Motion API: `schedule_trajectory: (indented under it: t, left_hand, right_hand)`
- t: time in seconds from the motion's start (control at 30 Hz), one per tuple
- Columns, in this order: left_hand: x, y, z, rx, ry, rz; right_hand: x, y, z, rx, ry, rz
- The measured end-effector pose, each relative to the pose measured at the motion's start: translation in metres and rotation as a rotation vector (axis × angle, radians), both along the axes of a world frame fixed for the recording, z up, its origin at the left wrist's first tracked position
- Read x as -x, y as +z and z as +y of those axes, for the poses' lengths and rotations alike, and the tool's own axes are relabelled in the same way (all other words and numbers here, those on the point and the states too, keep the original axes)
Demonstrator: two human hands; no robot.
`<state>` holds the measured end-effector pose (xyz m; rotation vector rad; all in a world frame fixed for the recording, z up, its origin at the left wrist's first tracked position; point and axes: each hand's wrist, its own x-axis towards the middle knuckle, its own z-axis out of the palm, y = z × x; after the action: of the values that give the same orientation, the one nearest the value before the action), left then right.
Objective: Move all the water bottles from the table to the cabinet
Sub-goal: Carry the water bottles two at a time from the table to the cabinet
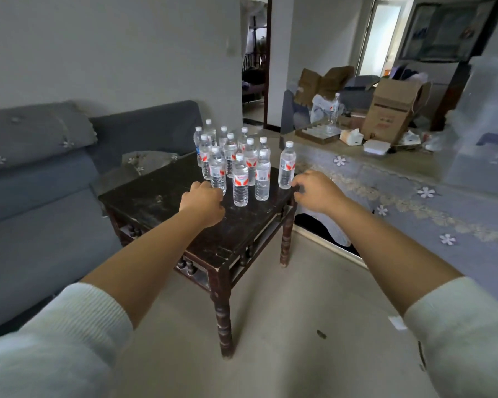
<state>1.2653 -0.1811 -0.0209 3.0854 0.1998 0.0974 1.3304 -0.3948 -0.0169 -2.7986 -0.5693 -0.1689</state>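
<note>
A: What's the room like?

B: A living room with a grey sofa [41, 179] along the left wall, a long low bench with a flowered cover [414, 196] on the right, and cardboard boxes [391, 110] farther back. No cabinet that I can pick out. In the middle stands a small dark wooden surface [161, 202].

A: And the water bottles?

B: A tight cluster of water bottles [230, 156] sits on the far half of that surface, all upright, white caps up, long axes vertical. One lone bottle [287, 165] stands just apart from the rest at the right-hand edge. Another bottle stands well apart on the bench, among the clutter.

A: Where are the hands?

B: Both are stretched forward, ahead of the person, with the bottles just beyond them. The left hand [203, 201] is loosely curled and holds nothing; its fingertips sit right at the base of the front-left bottle [217, 173], touching or nearly so, I cannot tell. The right hand [314, 191] is also partly curled and holds nothing, its fingertips just beside the lone bottle's lower body.

A: So the coming move?

B: Likely each hand wraps sideways around its nearest upright bottle; nothing is lifted yet, so the task looks barely begun.
</note>
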Motion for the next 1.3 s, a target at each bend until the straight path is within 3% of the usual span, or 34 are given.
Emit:
schedule_trajectory:
  t: [0.33,0.63,0.9,1.2,1.3]
  left_hand:
    - [-0.184,-0.011,0.006,0.037,0.064,0.032]
    - [-0.288,-0.036,0.034,0.112,0.07,0.102]
    - [-0.379,-0.058,0.064,0.248,-0.059,0.132]
    - [-0.454,-0.083,0.09,0.253,-0.267,0.291]
    - [-0.465,-0.091,0.089,0.248,-0.339,0.312]
  right_hand:
    - [-0.194,0.002,0.007,0.011,0.073,0.03]
    - [-0.317,-0.023,0.04,0.046,0.124,0.093]
    - [-0.407,-0.044,0.083,0.123,0.166,0.198]
    - [-0.472,-0.073,0.117,0.324,0.274,0.436]
    - [-0.481,-0.081,0.115,0.322,0.31,0.433]
